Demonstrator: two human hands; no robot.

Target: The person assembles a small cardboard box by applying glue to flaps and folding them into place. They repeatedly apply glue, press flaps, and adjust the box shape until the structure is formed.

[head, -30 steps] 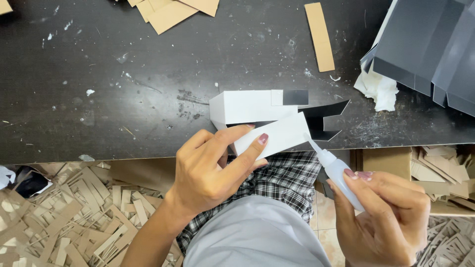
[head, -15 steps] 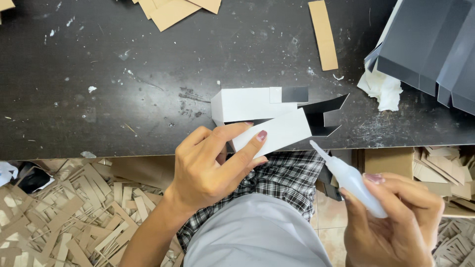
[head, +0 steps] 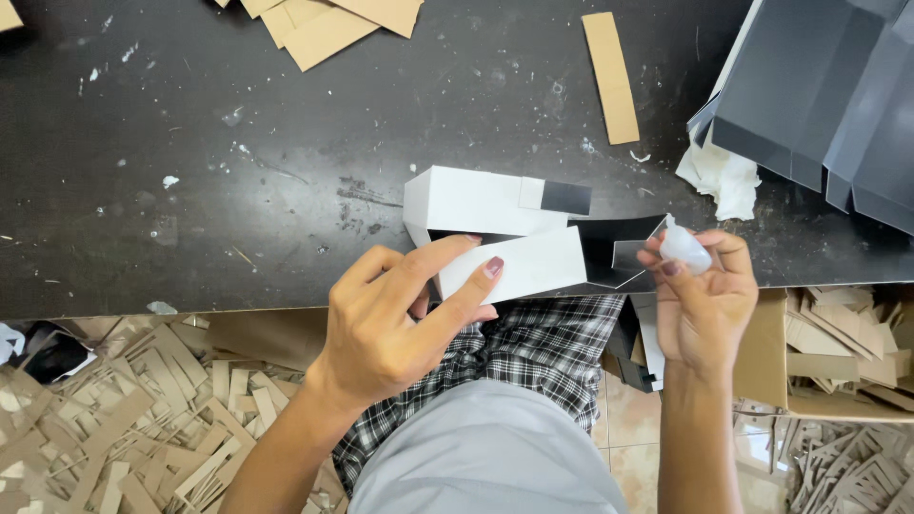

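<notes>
One white paperboard box [head: 495, 214] with a black inside lies half-folded at the near edge of my black worktable [head: 190, 219], partly over my lap. My left hand [head: 390, 324] pinches its near white flap, thumb and fingers closed on the panel. My right hand [head: 705, 305] holds one small clear glue bottle [head: 684, 246] upright, fingers wrapped tight around it, just right of the box's open black end. One long brown card strip [head: 610, 76] lies far on the table, with one fan of brown card sheets [head: 333, 24] farther left. One stack of dark grey flat boxes [head: 828, 95] sits far right, one crumpled white tissue [head: 719, 176] beside it. The left table stretch is bare but glue-spotted. Card offcuts [head: 124, 428] litter the floor below.
</notes>
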